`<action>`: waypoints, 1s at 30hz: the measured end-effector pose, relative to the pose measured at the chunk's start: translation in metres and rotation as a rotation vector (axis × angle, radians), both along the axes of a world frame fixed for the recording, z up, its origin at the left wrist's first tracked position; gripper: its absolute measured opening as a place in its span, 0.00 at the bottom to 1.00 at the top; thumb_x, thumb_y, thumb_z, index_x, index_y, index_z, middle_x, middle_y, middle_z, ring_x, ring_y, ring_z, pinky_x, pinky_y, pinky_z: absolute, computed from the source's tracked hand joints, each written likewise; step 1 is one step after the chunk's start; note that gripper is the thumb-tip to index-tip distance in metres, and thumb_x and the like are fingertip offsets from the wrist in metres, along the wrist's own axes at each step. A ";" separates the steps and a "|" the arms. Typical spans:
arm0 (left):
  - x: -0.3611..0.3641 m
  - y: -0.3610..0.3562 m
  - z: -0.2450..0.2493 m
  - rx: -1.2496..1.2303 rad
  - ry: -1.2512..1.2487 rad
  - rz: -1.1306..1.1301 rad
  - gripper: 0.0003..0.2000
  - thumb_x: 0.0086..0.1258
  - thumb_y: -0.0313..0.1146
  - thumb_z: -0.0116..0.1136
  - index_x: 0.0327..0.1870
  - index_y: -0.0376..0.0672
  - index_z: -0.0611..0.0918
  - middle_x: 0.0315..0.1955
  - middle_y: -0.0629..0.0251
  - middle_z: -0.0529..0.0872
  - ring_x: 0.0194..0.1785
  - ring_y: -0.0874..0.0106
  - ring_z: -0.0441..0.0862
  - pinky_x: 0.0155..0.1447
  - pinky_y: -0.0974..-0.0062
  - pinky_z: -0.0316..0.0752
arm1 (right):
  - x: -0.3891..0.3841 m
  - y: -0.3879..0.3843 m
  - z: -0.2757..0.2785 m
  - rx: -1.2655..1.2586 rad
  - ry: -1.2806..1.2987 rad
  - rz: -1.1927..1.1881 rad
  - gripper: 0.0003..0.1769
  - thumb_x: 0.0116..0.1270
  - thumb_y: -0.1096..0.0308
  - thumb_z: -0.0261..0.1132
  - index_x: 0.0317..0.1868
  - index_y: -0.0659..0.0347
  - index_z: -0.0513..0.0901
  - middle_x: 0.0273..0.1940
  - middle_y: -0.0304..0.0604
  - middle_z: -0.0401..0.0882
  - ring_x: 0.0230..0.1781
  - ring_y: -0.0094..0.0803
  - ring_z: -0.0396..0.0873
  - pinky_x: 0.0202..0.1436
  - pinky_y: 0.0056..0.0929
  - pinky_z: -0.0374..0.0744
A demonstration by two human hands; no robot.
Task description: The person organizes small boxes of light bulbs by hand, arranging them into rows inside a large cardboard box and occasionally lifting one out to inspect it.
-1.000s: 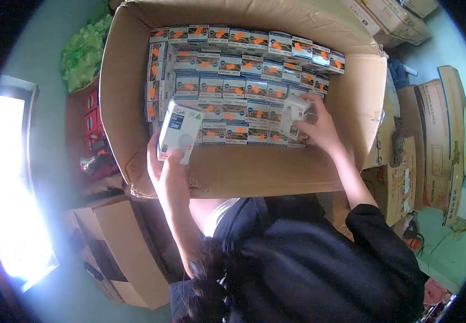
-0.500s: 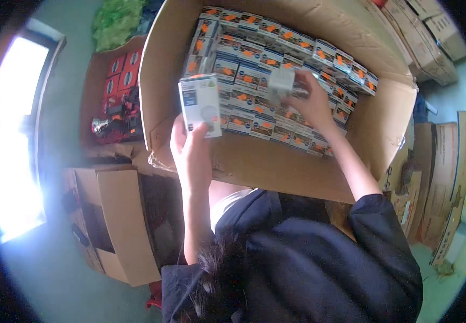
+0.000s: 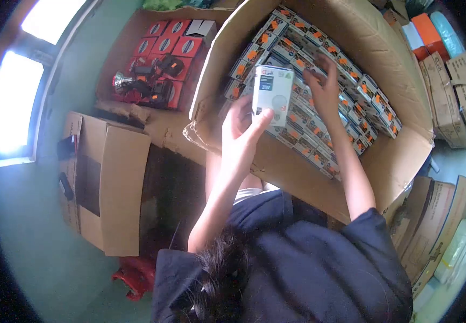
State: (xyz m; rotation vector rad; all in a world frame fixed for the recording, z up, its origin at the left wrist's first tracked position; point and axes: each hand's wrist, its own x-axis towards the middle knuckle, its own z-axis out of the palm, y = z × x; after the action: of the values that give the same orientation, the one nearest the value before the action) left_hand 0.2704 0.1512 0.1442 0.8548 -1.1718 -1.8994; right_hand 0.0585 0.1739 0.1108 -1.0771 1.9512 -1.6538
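My left hand [image 3: 240, 134] grips a white printed retail box [image 3: 273, 92] with a blue label patch, thumb across its front face and fingers behind. The box is held upright above a large cardboard carton [image 3: 297, 185]. Rows of small white-and-blue boxes [image 3: 314, 129] with orange stickers fill much of that carton. To the right of the white box, my right hand [image 3: 325, 86] hovers over these rows, thumb and fingers spread with nothing between them.
Left of the large carton, another carton holds red boxes [image 3: 164, 45] and dark gadgets [image 3: 160, 81]. An open cardboard box [image 3: 125, 188] stands at lower left, near a red bag [image 3: 136, 277]. Stacked cartons [image 3: 441, 97] and flattened cardboard [image 3: 432, 220] line the right side.
The small box that was in my right hand is no longer in it, and the fingers have spread. My left hand still holds the white box. The whole view has turned and shifted.
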 end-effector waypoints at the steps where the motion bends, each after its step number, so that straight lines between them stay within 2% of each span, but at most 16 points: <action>1: -0.002 0.000 -0.002 -0.045 -0.009 0.006 0.28 0.62 0.35 0.64 0.59 0.31 0.68 0.51 0.53 0.77 0.53 0.69 0.75 0.58 0.71 0.71 | 0.007 0.011 0.005 0.018 -0.108 0.049 0.32 0.64 0.64 0.62 0.65 0.63 0.60 0.57 0.51 0.69 0.52 0.40 0.76 0.49 0.36 0.78; 3: -0.004 0.003 0.000 -0.093 0.047 0.012 0.28 0.63 0.34 0.62 0.61 0.30 0.67 0.52 0.51 0.76 0.55 0.68 0.75 0.59 0.71 0.70 | 0.017 0.030 0.015 0.051 -0.325 0.144 0.31 0.66 0.62 0.61 0.65 0.62 0.60 0.56 0.49 0.70 0.50 0.36 0.77 0.46 0.32 0.79; 6: -0.005 0.003 -0.006 -0.194 0.041 -0.004 0.27 0.63 0.31 0.61 0.62 0.31 0.66 0.53 0.52 0.76 0.56 0.68 0.74 0.59 0.71 0.71 | 0.040 0.050 0.039 0.027 -0.720 0.394 0.32 0.66 0.60 0.61 0.66 0.61 0.60 0.54 0.49 0.72 0.49 0.35 0.77 0.46 0.29 0.79; 9: -0.001 0.004 -0.004 -0.138 -0.004 -0.113 0.27 0.62 0.28 0.60 0.62 0.33 0.66 0.52 0.52 0.75 0.54 0.66 0.76 0.58 0.70 0.72 | 0.062 0.056 0.040 0.079 -0.461 0.387 0.34 0.62 0.61 0.64 0.65 0.63 0.61 0.51 0.49 0.74 0.48 0.34 0.77 0.48 0.30 0.78; 11: 0.003 0.007 -0.007 -0.192 -0.091 -0.135 0.27 0.63 0.25 0.58 0.64 0.34 0.65 0.54 0.54 0.74 0.58 0.68 0.72 0.60 0.71 0.70 | 0.061 0.052 0.035 0.072 -0.342 0.393 0.36 0.58 0.62 0.67 0.63 0.64 0.62 0.52 0.48 0.74 0.46 0.33 0.77 0.50 0.29 0.77; 12: 0.005 0.010 -0.008 -0.220 -0.135 -0.144 0.27 0.64 0.24 0.57 0.65 0.34 0.64 0.55 0.56 0.74 0.60 0.69 0.70 0.61 0.71 0.69 | 0.055 0.051 0.032 0.089 -0.330 0.308 0.36 0.58 0.62 0.67 0.63 0.65 0.63 0.51 0.48 0.75 0.46 0.33 0.77 0.49 0.29 0.77; 13: 0.007 0.018 0.005 -0.335 -0.180 -0.036 0.28 0.63 0.23 0.57 0.66 0.36 0.63 0.55 0.57 0.73 0.61 0.68 0.69 0.63 0.70 0.67 | 0.048 0.050 0.030 0.106 -0.318 0.224 0.36 0.57 0.62 0.68 0.62 0.65 0.63 0.51 0.48 0.75 0.46 0.32 0.78 0.48 0.28 0.77; 14: 0.011 0.018 0.016 -0.482 -0.184 0.025 0.26 0.62 0.22 0.57 0.63 0.36 0.67 0.56 0.58 0.72 0.62 0.67 0.69 0.64 0.70 0.66 | 0.039 0.049 0.026 0.123 -0.307 0.141 0.36 0.56 0.62 0.68 0.62 0.65 0.64 0.50 0.48 0.76 0.45 0.32 0.78 0.47 0.28 0.77; 15: 0.018 0.018 0.020 -0.594 -0.234 0.061 0.24 0.60 0.21 0.58 0.59 0.37 0.70 0.56 0.57 0.72 0.61 0.66 0.70 0.64 0.70 0.66 | 0.022 0.048 0.010 0.113 -0.109 0.061 0.34 0.54 0.61 0.69 0.59 0.66 0.68 0.48 0.49 0.77 0.44 0.31 0.78 0.44 0.29 0.78; 17: 0.035 0.016 0.028 -0.834 -0.403 0.164 0.17 0.56 0.20 0.58 0.49 0.38 0.78 0.55 0.56 0.72 0.58 0.64 0.73 0.61 0.69 0.67 | 0.005 0.046 0.010 0.246 -0.061 -0.036 0.31 0.53 0.58 0.70 0.54 0.67 0.74 0.45 0.50 0.79 0.42 0.32 0.79 0.46 0.30 0.77; 20: 0.044 0.020 0.020 -0.975 -0.705 0.420 0.18 0.51 0.23 0.62 0.47 0.40 0.79 0.57 0.54 0.70 0.64 0.58 0.63 0.68 0.59 0.52 | -0.011 0.033 0.002 0.349 0.150 -0.113 0.30 0.50 0.61 0.71 0.52 0.65 0.75 0.43 0.50 0.80 0.42 0.37 0.79 0.49 0.33 0.76; 21: 0.046 0.022 0.014 -0.941 -0.755 0.418 0.24 0.50 0.25 0.63 0.53 0.41 0.75 0.64 0.50 0.61 0.68 0.54 0.52 0.70 0.54 0.43 | -0.016 0.026 0.002 0.377 0.249 -0.131 0.30 0.49 0.63 0.72 0.52 0.64 0.74 0.43 0.51 0.80 0.42 0.39 0.80 0.49 0.34 0.76; 24: 0.041 0.025 0.002 -0.771 -0.702 0.427 0.30 0.51 0.25 0.62 0.60 0.41 0.69 0.68 0.49 0.50 0.70 0.50 0.46 0.71 0.53 0.42 | -0.022 -0.014 0.003 0.105 0.615 -0.180 0.30 0.47 0.69 0.72 0.53 0.61 0.73 0.43 0.53 0.78 0.46 0.47 0.78 0.50 0.38 0.76; 25: 0.041 0.024 -0.004 -0.797 -0.748 0.381 0.35 0.52 0.25 0.61 0.64 0.41 0.63 0.70 0.47 0.44 0.72 0.47 0.41 0.71 0.50 0.38 | -0.023 -0.025 0.005 0.107 0.683 -0.136 0.30 0.48 0.70 0.72 0.54 0.62 0.73 0.45 0.54 0.77 0.48 0.48 0.77 0.51 0.38 0.75; 27: 0.042 0.022 -0.005 -0.796 -0.734 0.365 0.35 0.51 0.25 0.61 0.65 0.40 0.62 0.70 0.46 0.44 0.72 0.47 0.39 0.72 0.48 0.37 | -0.027 -0.045 0.010 0.116 0.822 -0.053 0.30 0.49 0.71 0.71 0.55 0.64 0.73 0.50 0.57 0.75 0.52 0.50 0.74 0.54 0.39 0.74; 30: 0.044 0.021 -0.007 -0.815 -0.700 0.346 0.36 0.51 0.24 0.60 0.65 0.39 0.60 0.70 0.46 0.44 0.73 0.46 0.37 0.72 0.47 0.37 | -0.030 -0.069 -0.005 0.118 0.963 -0.118 0.30 0.49 0.71 0.72 0.55 0.62 0.73 0.52 0.58 0.71 0.53 0.53 0.71 0.54 0.42 0.73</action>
State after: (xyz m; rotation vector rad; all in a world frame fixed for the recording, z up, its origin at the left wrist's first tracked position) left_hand 0.3140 0.1727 0.1376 1.1578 -1.8598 -0.7000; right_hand 0.0282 0.1052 0.1053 -1.9749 2.6499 -1.1040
